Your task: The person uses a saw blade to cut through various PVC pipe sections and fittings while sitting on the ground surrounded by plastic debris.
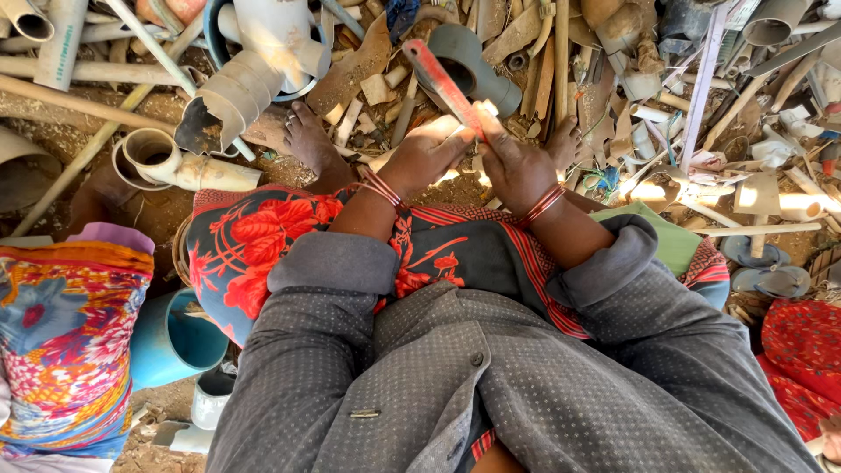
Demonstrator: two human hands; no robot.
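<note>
Strong daylight falls from above, with the hardest sun in patches at about 2 to 3 o'clock, where pale pipe scraps (793, 206) bleach out to glare. The middle sits in soft shade; a bright sliver of ground (455, 180) glows just under the hands. The grey shirt (491, 377) at 6 o'clock is evenly lit and sharp. Straight pipes bow slightly toward 10 and 2 o'clock, a wide-lens bend. Little blur anywhere.

There are no boxes, packs, labels, signs or screens to see near the hands or around them.
</note>
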